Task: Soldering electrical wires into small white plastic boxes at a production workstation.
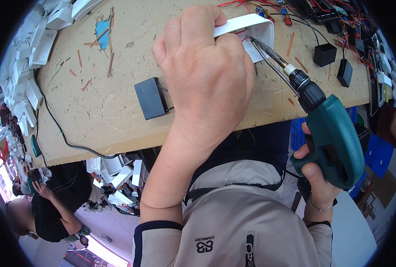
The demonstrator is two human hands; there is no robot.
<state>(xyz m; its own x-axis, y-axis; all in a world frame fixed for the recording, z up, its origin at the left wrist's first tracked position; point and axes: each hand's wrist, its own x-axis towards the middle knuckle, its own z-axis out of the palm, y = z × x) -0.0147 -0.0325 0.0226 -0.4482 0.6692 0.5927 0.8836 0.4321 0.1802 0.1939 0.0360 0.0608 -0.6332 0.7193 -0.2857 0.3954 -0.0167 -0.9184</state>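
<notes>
Chipboard worktop (118, 107), scuffed and littered with orange wire offcuts; white plastic casings (33, 49) heap along its left edge. Near the front edge lies a black box (150, 98). Left hand (207, 75) clasps a white housing (256, 31) mid-bench — right hand (318, 178) grips a green soldering gun (331, 138), tip inside it.

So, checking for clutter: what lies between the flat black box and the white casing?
Head view: the left hand, gripping the white casing, fills that stretch beside the flat black box.
</notes>
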